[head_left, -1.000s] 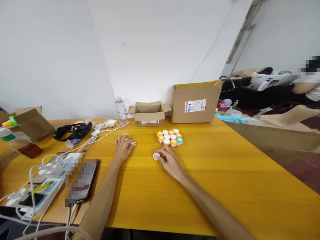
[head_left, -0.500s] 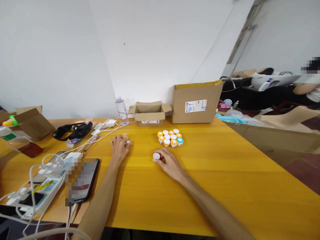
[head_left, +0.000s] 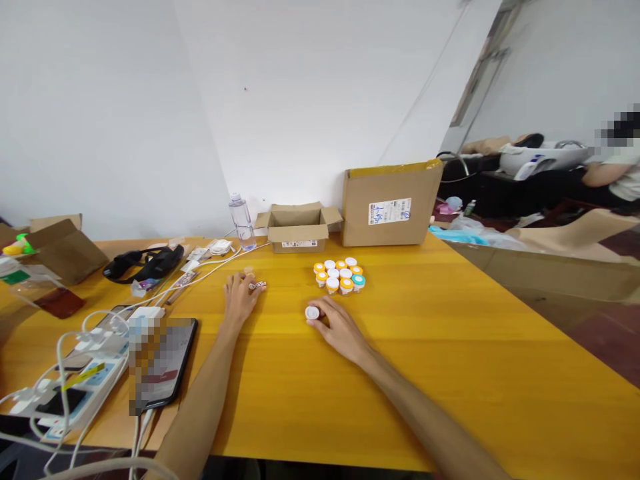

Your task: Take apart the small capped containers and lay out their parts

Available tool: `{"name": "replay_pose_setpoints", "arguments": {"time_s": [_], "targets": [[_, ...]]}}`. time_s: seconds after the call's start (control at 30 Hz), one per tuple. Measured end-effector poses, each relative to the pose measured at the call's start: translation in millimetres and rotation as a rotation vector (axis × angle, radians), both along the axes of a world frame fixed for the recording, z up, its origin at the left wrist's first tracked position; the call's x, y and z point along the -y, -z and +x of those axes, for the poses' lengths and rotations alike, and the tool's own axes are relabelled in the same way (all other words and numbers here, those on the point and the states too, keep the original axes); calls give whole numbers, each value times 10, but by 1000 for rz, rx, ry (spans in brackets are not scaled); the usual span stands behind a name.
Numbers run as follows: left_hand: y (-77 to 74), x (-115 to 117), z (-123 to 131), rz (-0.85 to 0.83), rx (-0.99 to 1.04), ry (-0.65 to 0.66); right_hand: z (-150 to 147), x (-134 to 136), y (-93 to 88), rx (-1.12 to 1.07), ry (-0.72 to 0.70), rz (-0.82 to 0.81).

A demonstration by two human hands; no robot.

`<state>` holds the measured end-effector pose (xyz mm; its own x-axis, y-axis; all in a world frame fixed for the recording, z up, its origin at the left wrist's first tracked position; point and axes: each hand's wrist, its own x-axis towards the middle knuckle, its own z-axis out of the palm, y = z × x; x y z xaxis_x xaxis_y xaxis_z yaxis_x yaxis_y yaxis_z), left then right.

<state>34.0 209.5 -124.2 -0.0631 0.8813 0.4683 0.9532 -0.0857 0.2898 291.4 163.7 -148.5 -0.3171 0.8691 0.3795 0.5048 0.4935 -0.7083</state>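
My left hand (head_left: 241,297) is closed around a small white piece with a dark red pattern (head_left: 259,285), whose end sticks out past the fingertips. Its exact kind is too small to tell. Just beyond those fingers a small clear, orange-tinted thing (head_left: 249,272) shows in part. My right hand (head_left: 340,327) grips a small jar with a white lid (head_left: 312,313) between thumb and fingers, low over the table. Behind it stands a tight group of several small jars (head_left: 333,285) with white, orange and teal lids.
A small open carton (head_left: 299,233), a large closed cardboard box (head_left: 390,217) and a clear bottle (head_left: 242,223) line the wall. At left lie a phone (head_left: 175,363), a cabled power strip (head_left: 95,387) and a black strap (head_left: 145,262). A person (head_left: 617,173) sits at far right.
The patterned piece sticks out a little further to the right of my left fingers. My right hand keeps its hold on the white-lidded jar. The whole view has shifted slightly.
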Motion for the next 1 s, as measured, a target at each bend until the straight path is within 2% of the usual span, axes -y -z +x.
{"name": "replay_pose_setpoints", "arguments": {"time_s": [0.3,0.5,0.83,1.0], "targets": [[95,-105,-123,35,190,43,5,-19,57,-14,4,31],[106,-125,-171,-14,339,64,1,-13,42,0,2,27],[129,-123,-184,42,320,65,-2,-6,25,0,3,38],[69,-58,-43,113,256,-13,5,-5,35,-12,-2,26]]}}
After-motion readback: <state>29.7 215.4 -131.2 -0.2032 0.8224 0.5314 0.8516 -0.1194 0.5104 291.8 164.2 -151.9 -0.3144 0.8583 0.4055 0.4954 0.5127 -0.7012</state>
